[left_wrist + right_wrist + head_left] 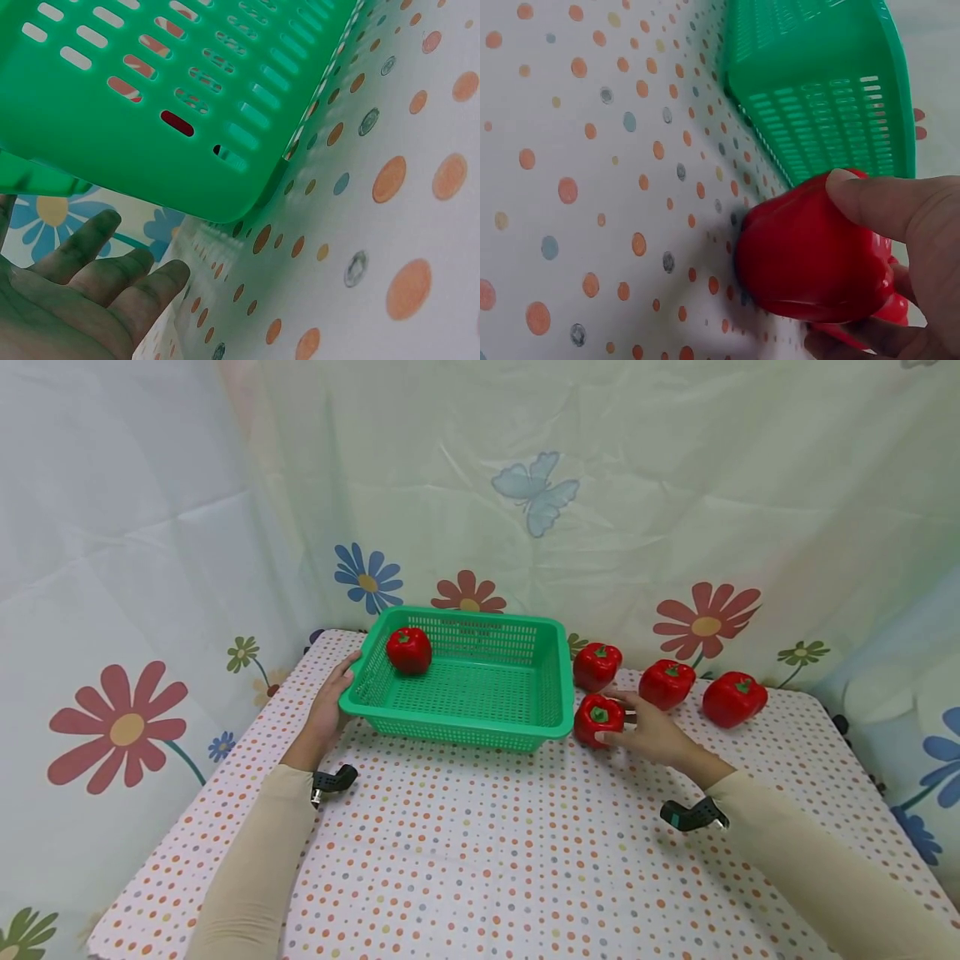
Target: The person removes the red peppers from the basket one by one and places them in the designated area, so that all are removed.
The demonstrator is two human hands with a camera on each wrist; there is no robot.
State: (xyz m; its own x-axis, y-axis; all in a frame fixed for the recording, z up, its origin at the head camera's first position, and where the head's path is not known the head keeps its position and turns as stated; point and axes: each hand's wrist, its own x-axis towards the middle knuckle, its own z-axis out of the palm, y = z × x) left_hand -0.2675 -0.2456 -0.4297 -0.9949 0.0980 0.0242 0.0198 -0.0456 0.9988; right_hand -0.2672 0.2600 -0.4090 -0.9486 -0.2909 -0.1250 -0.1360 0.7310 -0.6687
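Observation:
A green plastic basket [457, 727] stands on the table, with one red bell pepper [408, 652] inside at its left end. My left hand [327, 706] is at the basket's left end, touching the rim; the left wrist view has its fingers [142, 292] extended below the rim. Just off the basket's right side, my right hand [647, 728] grips another red bell pepper [814, 251]. Its thumb lies over the near side and the other fingers reach round the far side, partly hidden. That pepper appears to be at the tabletop, stem up in the head view.
Behind and right of my right hand sit three more red bell peppers: one by the basket [597, 665], a middle pepper [666, 684] and a right-hand pepper [735, 700]. A dotted cloth [465, 843] covers the table. A flowered curtain [637, 485] hangs behind.

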